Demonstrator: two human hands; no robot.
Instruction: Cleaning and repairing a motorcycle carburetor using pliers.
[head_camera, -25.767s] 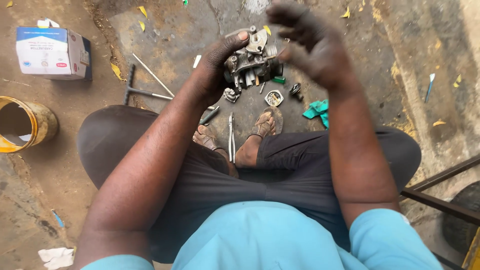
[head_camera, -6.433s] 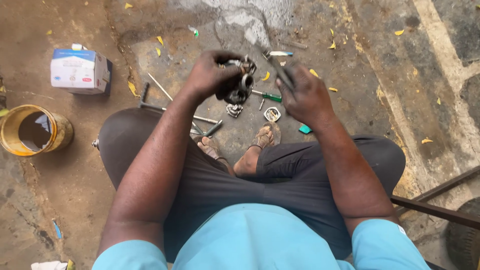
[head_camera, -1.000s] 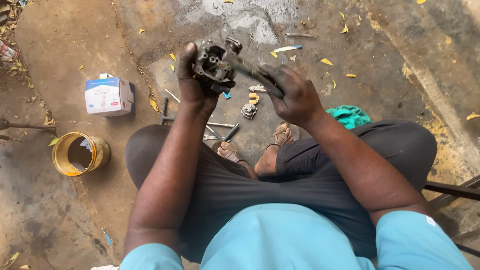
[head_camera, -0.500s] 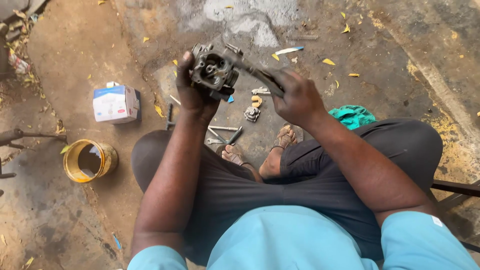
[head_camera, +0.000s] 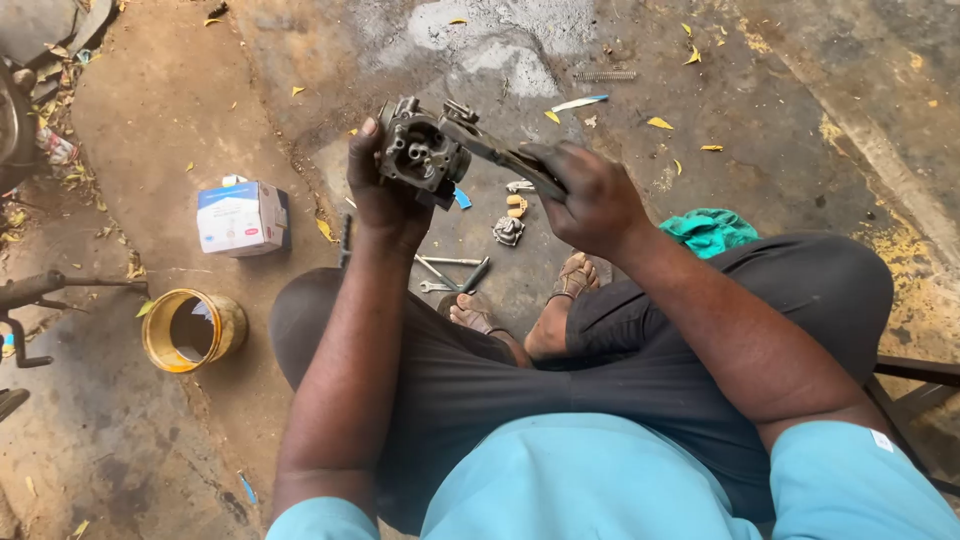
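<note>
My left hand grips a grimy metal carburettor body, held up over the ground with its round bore facing me. My right hand is closed around the handles of a pair of pliers, whose jaws reach the carburettor's upper right side. Both hands are black with grease. On the ground below them lie small carburettor parts and a few slim hand tools near my sandalled feet.
A small blue-and-white cardboard box sits to the left. A yellow tin can stands nearer me on the left. A teal rag lies by my right knee. Metal bars show at the right edge; a machine part at the left.
Over the last second the hands keep the carburettor and pliers together, shifting slightly. The view has drifted, so the box and can now sit further right.
</note>
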